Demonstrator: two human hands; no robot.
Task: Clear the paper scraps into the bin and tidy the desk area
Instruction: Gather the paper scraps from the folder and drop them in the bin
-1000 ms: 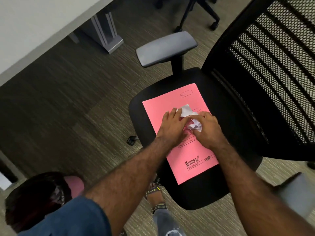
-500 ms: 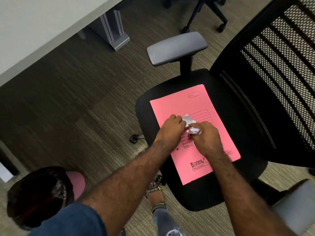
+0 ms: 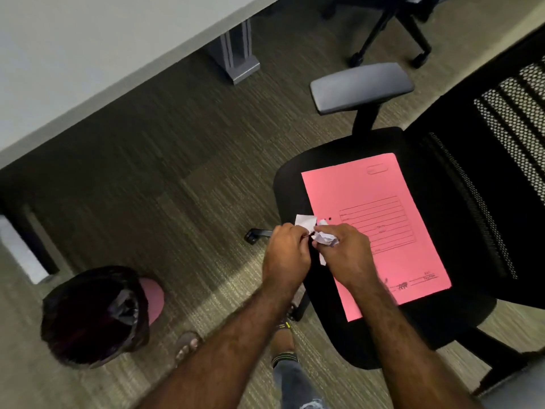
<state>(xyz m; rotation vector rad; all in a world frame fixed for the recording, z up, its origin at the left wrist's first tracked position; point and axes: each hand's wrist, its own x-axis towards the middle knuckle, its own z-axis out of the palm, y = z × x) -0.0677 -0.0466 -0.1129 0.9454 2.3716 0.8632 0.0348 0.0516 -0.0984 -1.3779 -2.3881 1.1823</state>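
Observation:
White crumpled paper scraps point(image 3: 320, 235) are bunched between both my hands, above the left edge of a pink file folder point(image 3: 380, 219). My left hand point(image 3: 287, 255) pinches the scraps from the left, with a flat white piece sticking up above it. My right hand point(image 3: 351, 253) closes on the crumpled wad from the right. The folder lies flat on the black seat point(image 3: 289, 184) of an office chair. A pink bin point(image 3: 101, 314) lined with a black bag stands on the floor at the lower left.
The chair's grey armrest point(image 3: 361, 85) and black mesh back point(image 3: 501, 160) rise at the right. A white desk point(image 3: 88, 54) with a grey leg point(image 3: 236, 53) runs along the upper left. Another chair's wheeled base point(image 3: 392, 33) is at the top. My sandalled feet point(image 3: 187, 348) stand on grey carpet.
Both hands have lifted the scraps off the middle of the folder and drawn them left to its edge. The view has swung left, showing more of the bin.

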